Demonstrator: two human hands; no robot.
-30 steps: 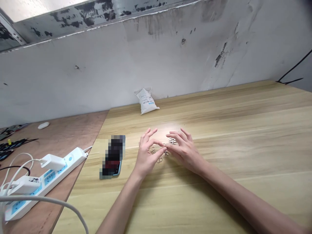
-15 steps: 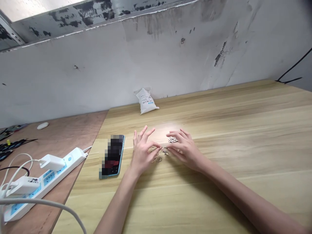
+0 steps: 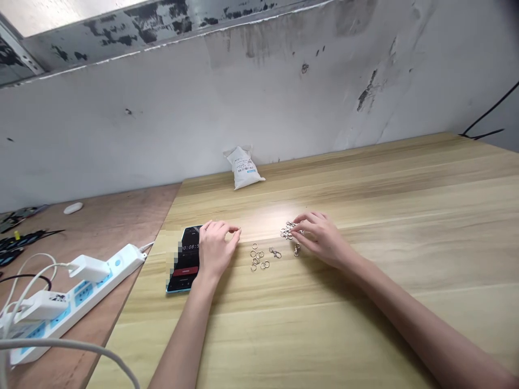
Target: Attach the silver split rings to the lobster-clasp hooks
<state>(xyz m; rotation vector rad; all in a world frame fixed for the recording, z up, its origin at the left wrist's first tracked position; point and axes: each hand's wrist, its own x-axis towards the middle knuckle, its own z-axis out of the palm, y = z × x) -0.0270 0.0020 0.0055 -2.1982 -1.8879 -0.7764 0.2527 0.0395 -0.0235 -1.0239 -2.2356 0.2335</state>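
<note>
Small silver split rings (image 3: pixel 258 258) lie in a loose group on the pale wooden table (image 3: pixel 365 302). Two metal lobster clasps (image 3: pixel 275 253) sit to their right, and a tangled pile of clasps (image 3: pixel 288 230) lies further back. My right hand (image 3: pixel 320 237) reaches over the pile, its fingertips at the pile's edge. My left hand (image 3: pixel 217 248) has its fingers curled together, with nothing visible in them, and it overlaps the right side of a smartphone in a blue case (image 3: pixel 184 265). The phone's screen shows a timer.
A white power strip (image 3: pixel 77 302) with plugged-in white chargers and cables lies on a lower plywood surface (image 3: pixel 121 221) to the left. A white sachet (image 3: pixel 244 168) leans against the stained wall (image 3: pixel 203 108). Dark cables and a white mouse (image 3: pixel 73 208) lie far left.
My left hand has moved left, off the rings and onto the phone, uncovering the rings. My right hand has shifted slightly right and back, over the clasp pile.
</note>
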